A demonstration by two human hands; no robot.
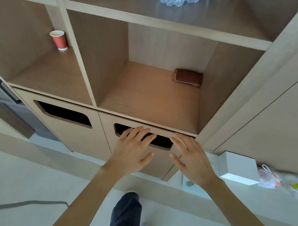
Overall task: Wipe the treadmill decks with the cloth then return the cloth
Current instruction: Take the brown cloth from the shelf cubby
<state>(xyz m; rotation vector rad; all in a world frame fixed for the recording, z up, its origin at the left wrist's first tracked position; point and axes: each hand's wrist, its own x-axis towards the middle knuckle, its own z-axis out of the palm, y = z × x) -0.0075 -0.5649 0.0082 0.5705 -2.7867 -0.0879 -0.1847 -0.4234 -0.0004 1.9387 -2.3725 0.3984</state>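
Cloth (188,78): dark brown, folded into a small flat rectangle with a paler edge along its left and front sides; lies at the back right corner of the open shelf compartment (146,94).
Left hand (132,150): grip apart, fingers spread, empty, before the cabinet slot (160,142).
Right hand (191,159): grip apart, empty, beside the left.
Red paper cup (58,39): upright in the neighbouring left compartment.
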